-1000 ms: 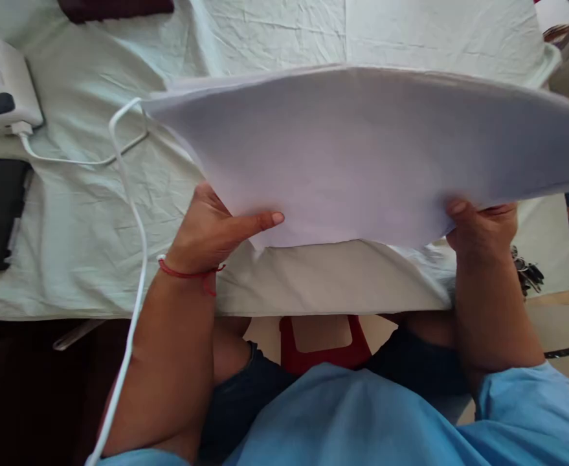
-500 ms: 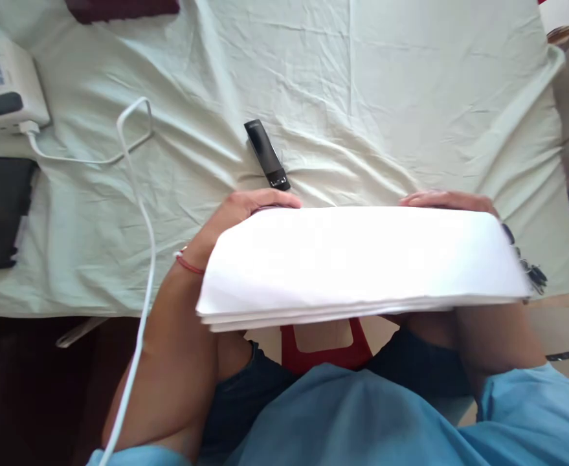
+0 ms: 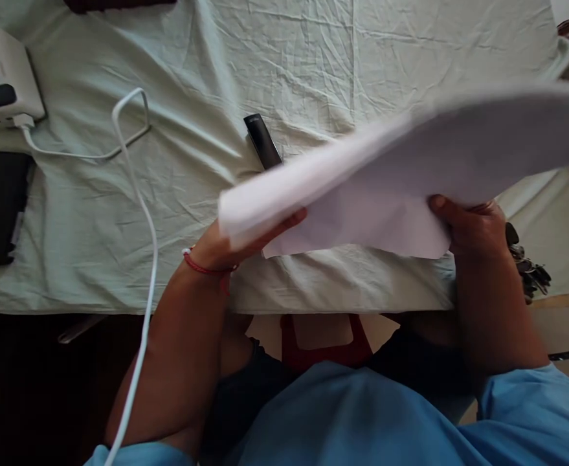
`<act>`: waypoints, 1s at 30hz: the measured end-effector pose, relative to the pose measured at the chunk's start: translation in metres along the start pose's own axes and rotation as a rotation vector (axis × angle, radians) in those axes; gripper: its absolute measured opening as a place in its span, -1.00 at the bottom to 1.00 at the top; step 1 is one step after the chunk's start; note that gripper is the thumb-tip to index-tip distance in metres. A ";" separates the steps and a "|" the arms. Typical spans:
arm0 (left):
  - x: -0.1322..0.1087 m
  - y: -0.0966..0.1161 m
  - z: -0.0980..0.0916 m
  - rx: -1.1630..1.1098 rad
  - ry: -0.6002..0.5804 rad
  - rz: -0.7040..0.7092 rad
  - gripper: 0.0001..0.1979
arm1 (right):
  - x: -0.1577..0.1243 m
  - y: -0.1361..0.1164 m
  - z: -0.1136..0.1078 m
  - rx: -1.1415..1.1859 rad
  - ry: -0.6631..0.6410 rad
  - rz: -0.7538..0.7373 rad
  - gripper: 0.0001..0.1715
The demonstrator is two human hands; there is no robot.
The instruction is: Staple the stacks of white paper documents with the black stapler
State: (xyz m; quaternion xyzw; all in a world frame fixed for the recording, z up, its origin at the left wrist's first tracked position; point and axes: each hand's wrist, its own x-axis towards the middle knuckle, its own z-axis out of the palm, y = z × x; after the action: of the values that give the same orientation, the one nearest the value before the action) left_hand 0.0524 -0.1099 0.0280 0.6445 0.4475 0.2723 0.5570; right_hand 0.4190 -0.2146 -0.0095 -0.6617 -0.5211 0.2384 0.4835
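Just over the near table edge (image 3: 342, 309), a sheaf of white paper (image 3: 376, 220) bows between two hands.
From where I stand, the right hand (image 3: 478, 226) clamps the sheaf's near side, thumb on top; curled paper hides much of the left hand (image 3: 255, 246), so I cannot tell its grip. Likely light, floppy, slippery and easily creased: best held broadly at both ends. Keys (image 3: 534, 272) crowd three o'clock, a white cable (image 3: 141, 213) nine, a slim black object (image 3: 263, 144) eleven; tablecloth (image 3: 303, 52) toward twelve probably offers most room.
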 end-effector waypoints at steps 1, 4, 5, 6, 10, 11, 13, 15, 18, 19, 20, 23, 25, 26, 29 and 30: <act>-0.001 0.001 0.002 -0.019 0.007 -0.007 -0.57 | 0.000 -0.001 0.004 0.076 0.016 0.042 -0.42; -0.002 0.006 0.005 -0.051 0.004 -0.017 -0.53 | 0.001 -0.006 0.010 0.255 0.056 0.135 -0.46; -0.002 0.008 0.004 -0.052 0.012 -0.007 -0.52 | 0.002 -0.008 0.010 0.294 0.075 0.144 -0.44; -0.002 0.009 0.004 -0.051 0.021 0.008 -0.52 | 0.002 -0.009 0.009 0.326 0.097 0.148 -0.42; 0.001 0.008 -0.002 -0.028 0.037 0.019 -0.61 | 0.001 -0.008 0.004 0.391 0.129 0.166 -0.34; 0.002 0.007 -0.003 -0.015 0.017 0.003 -0.63 | 0.001 -0.008 0.003 0.394 0.117 0.179 -0.35; 0.003 0.004 -0.002 0.003 -0.037 -0.023 -0.63 | 0.001 -0.007 0.005 0.394 0.086 0.206 -0.40; 0.004 0.002 0.000 -0.005 -0.067 -0.020 -0.60 | 0.000 -0.008 0.008 0.395 0.062 0.219 -0.47; 0.005 -0.002 0.005 -0.078 -0.043 -0.008 -0.57 | -0.003 -0.010 0.014 0.400 0.052 0.222 -0.51; 0.005 -0.002 0.006 -0.112 -0.031 -0.018 -0.55 | -0.004 -0.011 0.015 0.399 0.049 0.226 -0.51; 0.005 -0.003 0.007 -0.141 -0.016 -0.032 -0.54 | -0.006 -0.012 0.015 0.397 0.043 0.233 -0.52; 0.003 -0.001 0.003 -0.175 0.012 -0.087 -0.51 | -0.004 -0.014 0.009 0.388 0.003 0.267 -0.53; 0.000 0.002 -0.003 -0.173 -0.015 -0.139 -0.52 | 0.002 -0.014 -0.001 0.398 -0.003 0.262 -0.50; -0.001 0.005 -0.006 -0.172 -0.045 -0.175 -0.53 | 0.007 -0.013 -0.008 0.406 0.007 0.248 -0.48; -0.003 0.010 -0.014 -0.156 -0.213 -0.308 -0.52 | 0.020 -0.009 -0.029 0.455 0.054 0.213 -0.32; -0.002 0.011 -0.015 -0.134 -0.294 -0.342 -0.51 | 0.022 -0.009 -0.034 0.453 0.036 0.209 -0.25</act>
State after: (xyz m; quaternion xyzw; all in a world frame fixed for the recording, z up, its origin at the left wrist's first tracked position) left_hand 0.0421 -0.1043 0.0427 0.5537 0.4452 0.1065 0.6956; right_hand 0.4507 -0.2075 0.0165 -0.5909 -0.3743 0.3862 0.6013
